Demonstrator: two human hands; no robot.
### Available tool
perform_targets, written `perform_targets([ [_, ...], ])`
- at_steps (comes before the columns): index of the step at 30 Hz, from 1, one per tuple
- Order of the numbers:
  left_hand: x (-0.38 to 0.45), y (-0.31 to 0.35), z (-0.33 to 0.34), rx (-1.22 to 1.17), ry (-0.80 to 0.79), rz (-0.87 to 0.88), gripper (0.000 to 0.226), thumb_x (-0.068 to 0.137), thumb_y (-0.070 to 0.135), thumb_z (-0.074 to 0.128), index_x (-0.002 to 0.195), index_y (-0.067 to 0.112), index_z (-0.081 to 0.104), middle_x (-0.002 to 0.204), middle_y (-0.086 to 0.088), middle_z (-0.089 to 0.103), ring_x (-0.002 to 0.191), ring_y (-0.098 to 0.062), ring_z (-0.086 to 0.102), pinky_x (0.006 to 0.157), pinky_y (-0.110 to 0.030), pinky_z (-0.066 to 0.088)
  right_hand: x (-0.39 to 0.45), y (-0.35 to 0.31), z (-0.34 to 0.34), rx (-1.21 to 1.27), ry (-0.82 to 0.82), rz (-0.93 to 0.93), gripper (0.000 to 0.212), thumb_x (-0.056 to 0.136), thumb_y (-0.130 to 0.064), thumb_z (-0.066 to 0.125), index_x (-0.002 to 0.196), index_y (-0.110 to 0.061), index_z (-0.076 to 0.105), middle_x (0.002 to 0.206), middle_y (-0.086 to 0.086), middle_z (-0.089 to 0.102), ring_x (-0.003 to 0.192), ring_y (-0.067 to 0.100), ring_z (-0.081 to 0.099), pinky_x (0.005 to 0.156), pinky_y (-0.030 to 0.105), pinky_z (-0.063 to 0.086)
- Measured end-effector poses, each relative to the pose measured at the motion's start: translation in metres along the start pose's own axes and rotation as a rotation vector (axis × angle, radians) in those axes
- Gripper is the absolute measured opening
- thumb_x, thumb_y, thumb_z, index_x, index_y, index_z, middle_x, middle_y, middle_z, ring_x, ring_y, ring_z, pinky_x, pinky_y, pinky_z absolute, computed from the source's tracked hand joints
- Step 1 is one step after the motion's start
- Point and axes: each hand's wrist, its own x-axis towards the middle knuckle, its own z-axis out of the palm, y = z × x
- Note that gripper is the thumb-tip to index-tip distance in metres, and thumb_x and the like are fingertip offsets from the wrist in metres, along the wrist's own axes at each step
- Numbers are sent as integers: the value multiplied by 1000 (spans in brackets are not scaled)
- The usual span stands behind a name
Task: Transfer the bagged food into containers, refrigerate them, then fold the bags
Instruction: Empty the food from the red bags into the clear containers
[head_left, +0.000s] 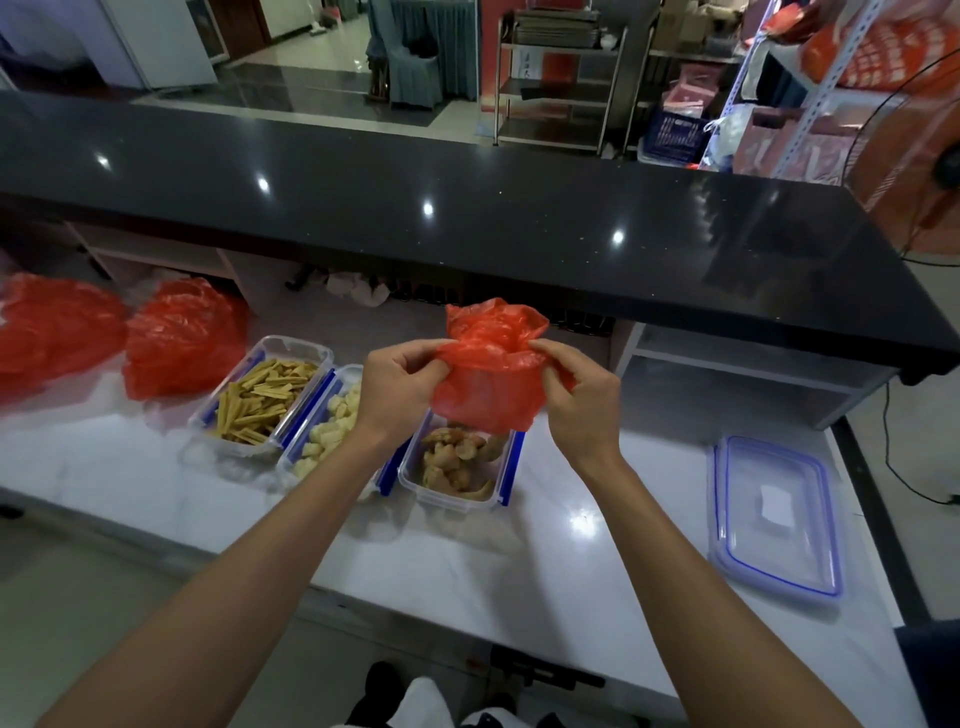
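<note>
Left hand (397, 387) & right hand (579, 397) both pinch the red bag (488, 374), fingers curled, above the container (460, 467) w/ fried pieces mid-worktop (597, 545).

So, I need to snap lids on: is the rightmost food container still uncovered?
Uncovered: the rightmost container shows its food, and a lid lies apart.

Service area of a food shop or restaurant: white counter (597, 561) behind a raised black bar top (467, 208), steel rack (558, 78) stacked with trays, metal shelving (831, 78) holding packaged goods, draped chairs (415, 57) beyond.
</note>
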Motion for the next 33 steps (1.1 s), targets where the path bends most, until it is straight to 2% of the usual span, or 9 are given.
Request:
perform_targets([
  [3, -3, -14, -6, 44, 3, 6, 30, 93, 0, 64, 112, 20, 76, 102, 4, 77, 98, -9, 72, 86, -33, 61, -4, 4, 6, -22, -47, 7, 25, 99, -11, 59, 120, -14, 71, 119, 0, 71, 108, 8, 64, 92, 34, 58],
  [7, -3, -23, -23, 175, -11, 79, 43, 94, 4, 63, 132, 23, 66, 120, 6, 71, 111, -8, 67, 87, -29, 60, -6, 1, 19, -84, -117, -40, 27, 99, -18, 58, 124, -15, 69, 125, 4, 68, 113, 16, 63, 94, 41, 57],
  [11, -3, -19, -46, 214, 24, 135, 46, 92, -1, 62, 130, 24, 66, 124, 3, 68, 113, -9, 65, 89, -28, 59, 4, -17, 38, -112, -130, -144, 31, 100, -30, 57, 125, -14, 67, 125, 8, 68, 113, 21, 64, 92, 44, 58],
  [13, -1, -14, -62, 221, 54, 171, 44, 92, -1, 61, 128, 24, 66, 123, 4, 68, 112, -8, 65, 90, -27, 58, 11, -31, 50, -110, -114, -207, 36, 100, -33, 50, 124, -13, 68, 124, 8, 68, 112, 21, 65, 91, 43, 59],
  [16, 3, -8, -97, 226, 128, 187, 42, 93, -2, 60, 127, 22, 68, 117, 5, 69, 101, -6, 66, 84, -21, 57, 21, -56, 77, -99, -79, -293, 30, 98, -20, 54, 122, -11, 70, 122, 7, 69, 112, 20, 65, 94, 41, 57],
  [18, 6, -8, -128, 233, 197, 223, 42, 91, -5, 59, 126, 18, 69, 119, 4, 69, 107, -7, 66, 89, -22, 56, 26, -74, 102, -74, -61, -345, 27, 95, -5, 60, 119, -9, 71, 121, 8, 69, 112, 20, 65, 95, 40, 56],
  [20, 7, -11, -162, 235, 235, 253, 43, 90, -7, 59, 125, 16, 69, 121, 4, 70, 113, -7, 65, 94, -28, 56, 27, -94, 132, -59, -81, -377, 29, 94, -1, 61, 120, -9, 71, 122, 8, 68, 114, 20, 64, 96, 41, 55],
  [28, -6, -41, -334, 227, 333, 219, 46, 90, -5, 61, 128, 20, 68, 129, 3, 67, 122, -11, 61, 99, -37, 56, 3, -178, 285, -3, -181, -496, 26, 92, -3, 67, 117, -9, 72, 120, 6, 69, 112, 21, 64, 95, 43, 54],
  [33, -16, -60, -428, 289, 430, 227, 46, 88, -8, 67, 126, 18, 69, 129, 3, 67, 121, -8, 62, 96, -28, 56, -12, -222, 375, 9, -243, -544, 23, 95, -10, 64, 117, -10, 73, 122, 7, 68, 115, 24, 63, 97, 46, 52],
])
